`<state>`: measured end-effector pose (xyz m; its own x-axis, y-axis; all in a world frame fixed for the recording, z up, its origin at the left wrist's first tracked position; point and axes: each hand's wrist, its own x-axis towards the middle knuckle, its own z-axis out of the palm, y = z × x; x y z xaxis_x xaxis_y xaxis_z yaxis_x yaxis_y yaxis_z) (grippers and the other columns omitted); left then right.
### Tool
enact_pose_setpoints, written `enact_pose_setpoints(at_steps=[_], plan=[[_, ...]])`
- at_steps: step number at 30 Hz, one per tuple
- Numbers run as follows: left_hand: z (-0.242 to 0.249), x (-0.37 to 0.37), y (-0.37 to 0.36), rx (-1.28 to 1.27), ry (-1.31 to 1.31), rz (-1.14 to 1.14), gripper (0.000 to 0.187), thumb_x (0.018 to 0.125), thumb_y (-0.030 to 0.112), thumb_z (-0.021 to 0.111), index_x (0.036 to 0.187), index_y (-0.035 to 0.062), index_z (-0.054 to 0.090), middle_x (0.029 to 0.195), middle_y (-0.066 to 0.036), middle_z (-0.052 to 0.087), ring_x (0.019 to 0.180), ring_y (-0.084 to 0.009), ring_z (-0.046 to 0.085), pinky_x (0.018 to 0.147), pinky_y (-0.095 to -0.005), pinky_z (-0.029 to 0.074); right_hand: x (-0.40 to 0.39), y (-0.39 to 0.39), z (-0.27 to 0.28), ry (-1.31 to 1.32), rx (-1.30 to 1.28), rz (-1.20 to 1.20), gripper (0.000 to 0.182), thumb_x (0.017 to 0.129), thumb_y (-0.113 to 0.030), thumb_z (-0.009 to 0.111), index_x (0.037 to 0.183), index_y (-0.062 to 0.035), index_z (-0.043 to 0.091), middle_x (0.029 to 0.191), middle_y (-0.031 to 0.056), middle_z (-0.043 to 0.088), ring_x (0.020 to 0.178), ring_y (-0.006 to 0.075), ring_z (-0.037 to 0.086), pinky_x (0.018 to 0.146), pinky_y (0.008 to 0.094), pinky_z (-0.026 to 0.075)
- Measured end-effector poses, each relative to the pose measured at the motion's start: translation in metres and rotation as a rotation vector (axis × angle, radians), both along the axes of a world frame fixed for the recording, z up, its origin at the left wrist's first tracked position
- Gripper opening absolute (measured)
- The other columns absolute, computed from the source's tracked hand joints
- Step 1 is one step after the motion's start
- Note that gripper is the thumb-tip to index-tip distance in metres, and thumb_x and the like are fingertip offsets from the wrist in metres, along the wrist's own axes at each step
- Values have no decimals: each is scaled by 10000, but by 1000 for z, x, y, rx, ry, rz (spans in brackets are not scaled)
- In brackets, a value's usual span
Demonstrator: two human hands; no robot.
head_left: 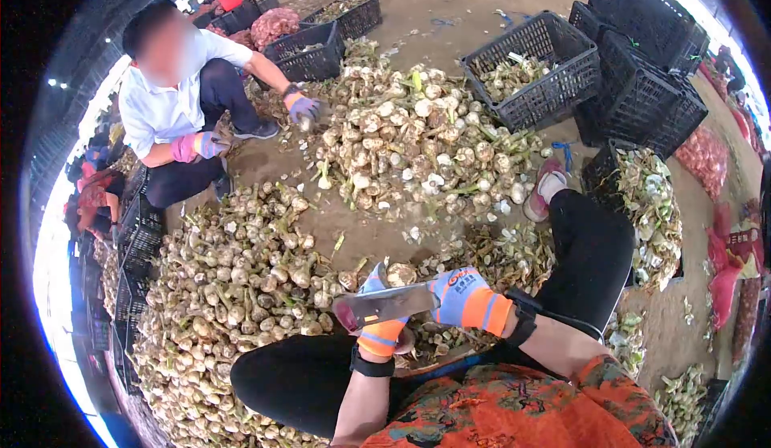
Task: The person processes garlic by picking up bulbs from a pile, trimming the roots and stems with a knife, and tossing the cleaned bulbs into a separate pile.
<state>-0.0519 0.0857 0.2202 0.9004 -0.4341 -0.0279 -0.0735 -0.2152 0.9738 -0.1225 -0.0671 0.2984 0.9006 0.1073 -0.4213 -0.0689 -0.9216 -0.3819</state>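
Observation:
My right hand [475, 299], in an orange and blue-grey glove, is closed on a knife [389, 304]. The broad blade points left and crosses in front of my left hand [381, 334], and its far end looks dark red. A garlic bulb [401, 274] shows just above the blade, against the gloved fingers of my left hand, which are curled around it. The blade hides part of that grip. Beside my left knee spreads a large heap of garlic with stems [233, 287]. Another pile of garlic bulbs [426, 139] lies in front of me.
A co-worker in a white shirt [173, 86] squats at the left, with gloved hands near the front pile. Black crates [538, 70] stand ahead and to the right. One crate beside my right leg overflows with trimmings [646, 207]. Red net sacks [703, 161] lie farther right.

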Motion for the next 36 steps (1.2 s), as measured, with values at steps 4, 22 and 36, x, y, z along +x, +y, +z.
enact_pose_setpoints(at_steps=[4,22,36], plan=[[-32,0,5,-949,896,34,265,783,96,595,1027,42,506,828,-35,594,695,-162,575,654,-295,494,6,0,-16,42,13,-6,369,679,-316,566,944,-64,614,901,164,626,830,313,606,750,387,479],[27,16,9,-639,538,325,162,752,76,629,902,47,573,821,-56,594,706,-139,581,652,-242,493,0,-24,-83,-139,1271,-601,124,730,-98,656,768,12,614,733,60,620,665,139,577,624,281,479],[3,67,82,-1540,320,409,202,799,261,605,872,75,573,774,-32,607,749,-174,575,694,-299,494,-10,-47,-171,54,1590,-1151,147,766,-108,533,677,3,569,568,69,529,510,158,537,477,307,441]])
